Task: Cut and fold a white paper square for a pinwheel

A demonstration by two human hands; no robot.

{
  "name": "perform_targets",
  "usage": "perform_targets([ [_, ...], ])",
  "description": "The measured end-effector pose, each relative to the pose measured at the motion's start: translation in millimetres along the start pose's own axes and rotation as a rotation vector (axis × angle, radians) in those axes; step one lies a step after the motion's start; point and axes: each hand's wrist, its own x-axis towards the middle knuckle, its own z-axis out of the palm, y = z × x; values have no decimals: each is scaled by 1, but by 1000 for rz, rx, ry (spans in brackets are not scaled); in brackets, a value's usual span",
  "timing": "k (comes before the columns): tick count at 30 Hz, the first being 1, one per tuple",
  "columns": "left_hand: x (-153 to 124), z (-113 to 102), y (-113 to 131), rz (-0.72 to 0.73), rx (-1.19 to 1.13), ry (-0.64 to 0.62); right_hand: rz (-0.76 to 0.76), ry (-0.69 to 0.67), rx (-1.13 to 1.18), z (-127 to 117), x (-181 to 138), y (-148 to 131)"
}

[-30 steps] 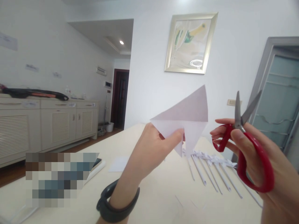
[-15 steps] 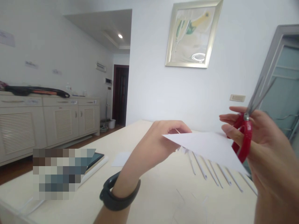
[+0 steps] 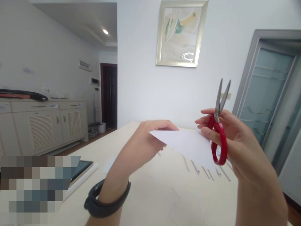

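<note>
A white sheet of paper (image 3: 185,142) is held above the table, its pointed corner toward the left. My left hand (image 3: 150,138), with a black band (image 3: 105,201) on the wrist, grips the sheet's left part; some fingertips are hidden behind it. In my right hand (image 3: 232,135) is a pair of scissors with red handles (image 3: 221,147), blades apart and pointing up. The thumb and fingers of that hand reach the sheet's right edge, though I cannot tell whether they pinch it. Several thin rolled paper tubes (image 3: 196,168) lie on the table below the sheet.
On the pale table (image 3: 145,194), thin strand-like marks or scraps (image 3: 175,193) lie in front. At the left are a small piece of white paper (image 3: 108,165), a white rod (image 3: 81,182) and a dark-screened device (image 3: 82,168), partly pixelated. A low cabinet (image 3: 44,125) stands beyond.
The view has swung to the right. The scissors have turned from leaning right to nearly upright, and their handles now overlap the sheet's right edge. Both hands keep their holds.
</note>
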Motion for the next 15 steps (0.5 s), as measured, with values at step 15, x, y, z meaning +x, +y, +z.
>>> perform_targets([
  [15,-4,-4,4,52,-3,73,-226,65,-154,-11,-25,-21],
])
